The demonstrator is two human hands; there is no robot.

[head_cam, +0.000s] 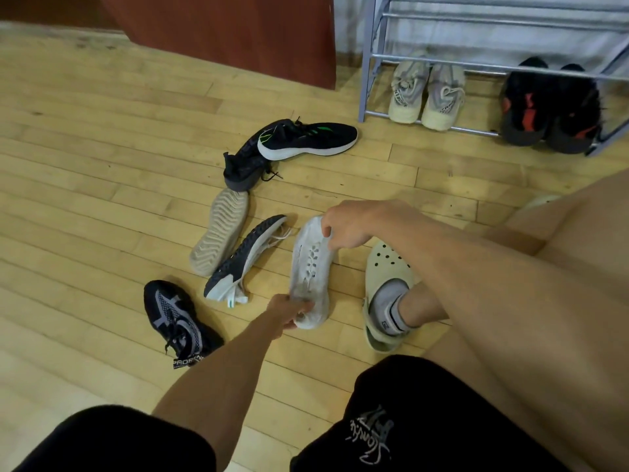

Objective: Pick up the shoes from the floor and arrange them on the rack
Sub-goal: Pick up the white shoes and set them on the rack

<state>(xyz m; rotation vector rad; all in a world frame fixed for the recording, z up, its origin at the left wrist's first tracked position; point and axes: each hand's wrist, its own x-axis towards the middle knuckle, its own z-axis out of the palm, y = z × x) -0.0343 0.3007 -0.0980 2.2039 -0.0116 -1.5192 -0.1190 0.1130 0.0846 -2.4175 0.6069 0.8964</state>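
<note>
A white laced shoe [311,267] is held just above the wooden floor. My left hand [289,310] grips its near end and my right hand [347,224] grips its far end. To the left lie a white shoe on its side with a dark sole [243,258], an overturned shoe showing a beige sole [219,231], a black and grey knit shoe [173,316], and a black pair with green stripes [289,144]. The metal rack [369,63] stands at the upper right. Its bottom shelf holds a cream pair [425,93] and a black and red pair [548,107].
My right foot in a cream clog [384,267] rests on the floor beside the held shoe. A reddish-brown panel [231,32] stands at the back, left of the rack. The rack's upper bars [503,22] carry nothing visible.
</note>
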